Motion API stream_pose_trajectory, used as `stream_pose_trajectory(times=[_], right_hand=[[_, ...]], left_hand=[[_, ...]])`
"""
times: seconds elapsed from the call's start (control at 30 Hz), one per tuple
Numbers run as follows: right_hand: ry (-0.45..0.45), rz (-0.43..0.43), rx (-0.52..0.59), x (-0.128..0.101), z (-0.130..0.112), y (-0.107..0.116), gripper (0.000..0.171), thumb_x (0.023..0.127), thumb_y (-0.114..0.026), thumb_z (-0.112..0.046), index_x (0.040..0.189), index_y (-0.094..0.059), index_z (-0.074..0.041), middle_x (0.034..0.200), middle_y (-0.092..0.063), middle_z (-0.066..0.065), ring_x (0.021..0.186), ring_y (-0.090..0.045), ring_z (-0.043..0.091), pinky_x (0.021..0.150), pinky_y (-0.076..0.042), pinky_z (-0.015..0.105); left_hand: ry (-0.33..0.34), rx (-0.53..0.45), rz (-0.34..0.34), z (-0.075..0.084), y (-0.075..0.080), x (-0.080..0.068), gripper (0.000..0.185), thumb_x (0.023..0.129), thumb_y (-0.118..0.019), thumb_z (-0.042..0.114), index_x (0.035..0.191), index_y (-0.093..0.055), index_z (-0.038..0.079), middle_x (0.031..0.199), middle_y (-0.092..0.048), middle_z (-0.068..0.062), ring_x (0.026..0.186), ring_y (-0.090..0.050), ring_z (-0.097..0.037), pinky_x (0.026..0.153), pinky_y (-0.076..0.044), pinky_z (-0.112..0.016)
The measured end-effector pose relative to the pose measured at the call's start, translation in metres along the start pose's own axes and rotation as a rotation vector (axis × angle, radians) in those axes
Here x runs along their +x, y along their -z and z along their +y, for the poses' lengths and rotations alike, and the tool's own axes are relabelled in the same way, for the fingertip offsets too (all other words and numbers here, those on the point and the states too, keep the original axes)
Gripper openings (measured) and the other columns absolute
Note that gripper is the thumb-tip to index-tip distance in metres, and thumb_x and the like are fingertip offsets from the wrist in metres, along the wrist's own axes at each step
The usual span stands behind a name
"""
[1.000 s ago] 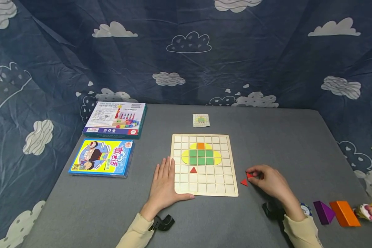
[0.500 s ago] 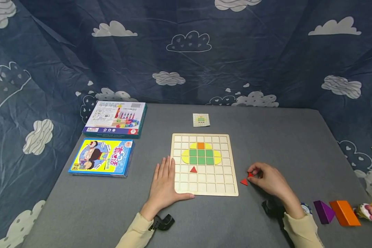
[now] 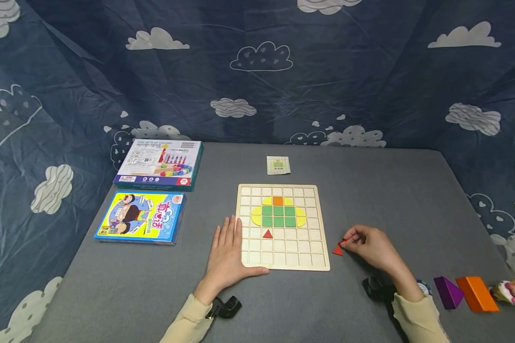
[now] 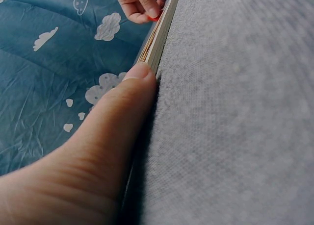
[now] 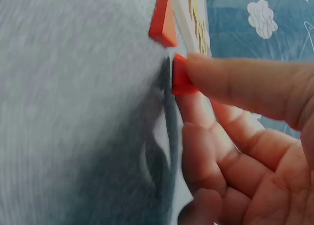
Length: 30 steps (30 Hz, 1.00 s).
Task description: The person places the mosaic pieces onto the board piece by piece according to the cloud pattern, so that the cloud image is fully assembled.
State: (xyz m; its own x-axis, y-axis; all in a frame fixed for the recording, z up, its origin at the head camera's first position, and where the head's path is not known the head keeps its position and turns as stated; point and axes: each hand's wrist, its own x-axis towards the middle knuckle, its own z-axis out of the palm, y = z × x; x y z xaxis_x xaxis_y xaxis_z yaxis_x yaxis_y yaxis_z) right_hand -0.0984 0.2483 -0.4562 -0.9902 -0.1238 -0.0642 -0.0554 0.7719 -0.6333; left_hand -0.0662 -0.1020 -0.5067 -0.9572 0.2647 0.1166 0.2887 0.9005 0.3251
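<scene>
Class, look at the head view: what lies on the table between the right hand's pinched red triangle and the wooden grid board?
In the head view, a second red triangle lies on the grey table, between the pinched red triangle in the right hand and the board.

A grey table carries a wooden grid board, two boxes, a card and blocks.

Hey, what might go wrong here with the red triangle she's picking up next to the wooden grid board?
The right hand pinches one red triangle only by its fingertips, so it might slip. A second red triangle lies close beside it and could get knocked. The left hand merely rests flat against the grid board, so a bump might shift the board and its placed tiles.
</scene>
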Motion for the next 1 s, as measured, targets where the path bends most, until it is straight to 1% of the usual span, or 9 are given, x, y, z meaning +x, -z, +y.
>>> stream_pose_trajectory(times=[0.17, 0.27, 0.43, 0.6, 0.67, 0.83, 1.0], right_hand=[[0.013, 0.071, 0.018, 0.005, -0.011, -0.006, 0.013, 0.077, -0.078, -0.009, 0.083, -0.067, -0.004, 0.072, -0.062, 0.000, 0.056, -0.047, 0.013, 0.048, -0.034, 0.025], [0.032, 0.086, 0.036, 0.010, -0.021, -0.013, 0.013, 0.077, -0.078, -0.008, 0.085, -0.068, -0.004, 0.071, -0.062, 0.000, 0.054, -0.046, 0.013, 0.045, -0.033, 0.025], [0.070, 0.042, 0.092, 0.020, -0.038, -0.027, 0.012, 0.077, -0.078, -0.007, 0.086, -0.070, -0.005, 0.070, -0.062, -0.001, 0.053, -0.046, 0.013, 0.043, -0.034, 0.024], [0.106, -0.003, 0.133, 0.029, -0.055, -0.040, 0.011, 0.077, -0.079, -0.006, 0.083, -0.070, -0.007, 0.066, -0.060, -0.004, 0.052, -0.044, 0.012, 0.044, -0.031, 0.023], [0.129, -0.019, 0.136, 0.032, -0.061, -0.045, 0.010, 0.077, -0.079, -0.008, 0.082, -0.070, -0.008, 0.065, -0.060, -0.005, 0.051, -0.043, 0.012, 0.044, -0.030, 0.024], [0.184, -0.053, 0.129, 0.037, -0.073, -0.058, 0.009, 0.077, -0.079, -0.009, 0.080, -0.071, -0.011, 0.067, -0.063, -0.007, 0.052, -0.047, 0.010, 0.047, -0.033, 0.025], [0.183, -0.090, 0.124, 0.040, -0.082, -0.067, 0.007, 0.078, -0.078, -0.010, 0.080, -0.071, -0.013, 0.069, -0.063, -0.008, 0.054, -0.049, 0.009, 0.049, -0.037, 0.026]], left_hand=[[0.007, 0.000, -0.003, 0.000, 0.000, 0.000, 0.136, 0.058, -0.062, 0.084, 0.149, -0.014, -0.005, 0.155, -0.011, -0.022, 0.142, -0.004, -0.033, 0.112, -0.005, -0.048], [0.012, 0.000, -0.004, 0.000, 0.000, -0.001, 0.136, 0.058, -0.062, 0.084, 0.149, -0.014, -0.005, 0.155, -0.011, -0.021, 0.142, -0.004, -0.032, 0.112, -0.005, -0.048], [0.009, -0.001, -0.006, 0.000, 0.000, -0.001, 0.136, 0.058, -0.063, 0.083, 0.149, -0.015, -0.005, 0.155, -0.011, -0.022, 0.142, -0.005, -0.032, 0.112, -0.005, -0.048], [0.007, -0.001, -0.004, 0.001, 0.001, 0.000, 0.136, 0.058, -0.063, 0.083, 0.149, -0.015, -0.006, 0.154, -0.012, -0.022, 0.142, -0.005, -0.033, 0.112, -0.005, -0.048], [0.006, 0.003, -0.003, 0.001, 0.001, 0.000, 0.136, 0.058, -0.063, 0.083, 0.149, -0.015, -0.006, 0.154, -0.012, -0.022, 0.142, -0.005, -0.033, 0.112, -0.005, -0.048], [0.005, 0.010, 0.000, 0.001, 0.001, 0.000, 0.136, 0.058, -0.062, 0.083, 0.149, -0.015, -0.006, 0.154, -0.013, -0.022, 0.142, -0.006, -0.033, 0.112, -0.005, -0.048], [0.007, 0.004, -0.001, 0.001, 0.001, 0.000, 0.136, 0.058, -0.062, 0.084, 0.149, -0.015, -0.006, 0.154, -0.012, -0.022, 0.142, -0.005, -0.032, 0.112, -0.004, -0.048]])
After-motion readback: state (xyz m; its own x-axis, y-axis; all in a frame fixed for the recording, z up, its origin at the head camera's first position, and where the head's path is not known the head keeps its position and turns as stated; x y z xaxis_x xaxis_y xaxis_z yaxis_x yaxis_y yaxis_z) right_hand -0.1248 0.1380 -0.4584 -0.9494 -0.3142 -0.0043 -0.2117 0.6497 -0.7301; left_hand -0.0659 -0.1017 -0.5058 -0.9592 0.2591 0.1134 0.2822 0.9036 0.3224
